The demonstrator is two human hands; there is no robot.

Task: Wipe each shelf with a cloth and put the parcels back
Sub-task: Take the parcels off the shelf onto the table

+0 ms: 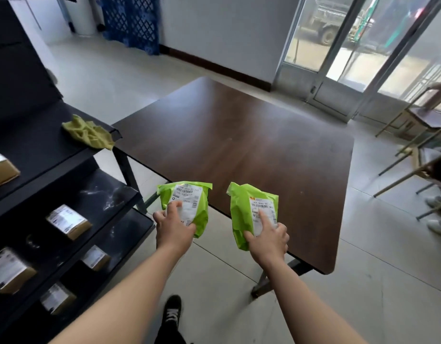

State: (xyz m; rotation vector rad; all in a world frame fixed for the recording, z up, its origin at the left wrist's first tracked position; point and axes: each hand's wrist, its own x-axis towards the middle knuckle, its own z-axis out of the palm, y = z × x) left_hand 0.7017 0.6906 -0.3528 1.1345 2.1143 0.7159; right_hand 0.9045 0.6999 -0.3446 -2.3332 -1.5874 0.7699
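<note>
The person holds two green parcels, one in each hand. The left hand (173,225) grips the left parcel (189,203) by its lower end, fingers curled over the label. This parcel hangs just off the near edge of the brown table (239,135), above the strip of tiled floor (214,269) between the table and the black shelves (35,145). The right hand (269,238) holds the right parcel (248,212) from below, with the forefinger lying straight on its label. This one sits over the table's near edge. The two parcels are apart.

One yellow-green cloth (89,132) lies crumpled at the right front corner of an upper shelf, just beside the table's left corner. The floor strip narrows towards that corner. Five cardboard boxes (68,220) sit spread over the shelves, well apart. Chairs (423,115) stand beyond the table's right edge.
</note>
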